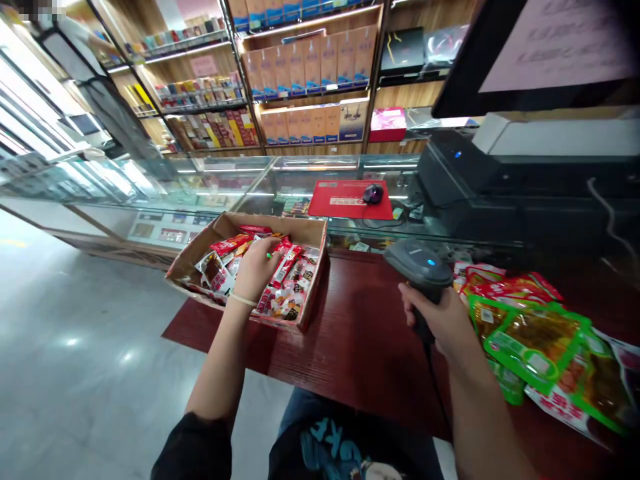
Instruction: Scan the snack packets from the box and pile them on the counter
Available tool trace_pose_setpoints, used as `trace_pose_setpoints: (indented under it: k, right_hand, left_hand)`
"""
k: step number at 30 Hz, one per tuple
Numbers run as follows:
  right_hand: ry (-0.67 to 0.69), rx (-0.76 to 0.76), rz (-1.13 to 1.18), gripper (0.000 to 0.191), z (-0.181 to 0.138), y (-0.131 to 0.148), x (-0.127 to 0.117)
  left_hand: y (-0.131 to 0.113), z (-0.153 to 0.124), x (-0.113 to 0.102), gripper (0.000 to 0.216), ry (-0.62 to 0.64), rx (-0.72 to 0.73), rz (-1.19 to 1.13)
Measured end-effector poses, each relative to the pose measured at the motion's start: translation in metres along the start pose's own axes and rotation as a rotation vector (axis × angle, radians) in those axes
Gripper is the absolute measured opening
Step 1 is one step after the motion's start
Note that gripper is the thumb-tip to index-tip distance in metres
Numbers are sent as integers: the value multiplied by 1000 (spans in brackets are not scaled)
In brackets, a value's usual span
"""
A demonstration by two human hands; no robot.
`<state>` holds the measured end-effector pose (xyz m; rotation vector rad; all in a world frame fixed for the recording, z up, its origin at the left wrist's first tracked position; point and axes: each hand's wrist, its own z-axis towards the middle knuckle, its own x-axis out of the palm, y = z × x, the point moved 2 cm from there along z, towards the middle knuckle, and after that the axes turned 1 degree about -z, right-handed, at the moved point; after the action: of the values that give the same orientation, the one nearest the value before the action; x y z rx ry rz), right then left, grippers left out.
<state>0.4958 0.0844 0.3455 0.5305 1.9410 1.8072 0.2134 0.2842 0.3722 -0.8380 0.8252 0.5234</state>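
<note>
My right hand is wrapped round the handle of a black barcode scanner, whose head shows a blue light; its cable hangs down. My left hand, with a pale band at the wrist, reaches into an open cardboard box. Its fingers are curled at a red snack packet, and the fingertips are partly hidden. Around it in the box lie several small red, white and brown snack packets, among them a silvery one with a dark window.
Green-edged snack bags and red packets are heaped on the dark red tabletop at right. Behind stand a glass counter with a red mat and mouse, a monitor and stocked shelves. Another person stands far left.
</note>
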Motion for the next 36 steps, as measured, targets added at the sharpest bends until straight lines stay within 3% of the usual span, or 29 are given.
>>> trace_pose_setpoints:
  k: [5,8,15,23,25,27,30,32,36]
  right_hand:
    - [86,-34,-59,38,15,11,35]
    - [111,-12,-56,39,18,8,42]
    - [160,13,-37,36,14,-10,40]
    - [96,48,-2,37,0,-18,14]
    - [71,41,13,37,-4,-21,3]
    - [47,51,36,36,-8,-24,-8]
    - [9,76,68,36,-14,-27,-23]
    - [-13,82,85,36,-18,-28,-31]
    - [-90,80,111,34,-23,-32,-47]
  left_hand:
    - [44,4,25,36,266,-97,201]
    - [48,1,39,43,393,-108,284]
    - [49,6,52,49,553,-195,410]
    - [48,13,52,30,590,-231,432]
    - [49,11,46,30,542,-256,408]
    - [47,11,35,32,397,-320,291]
    - [27,10,13,41,96,-383,-151]
    - [-5,7,1,46,-26,-337,-520]
    - [-94,-9,9,42,10,-190,-988]
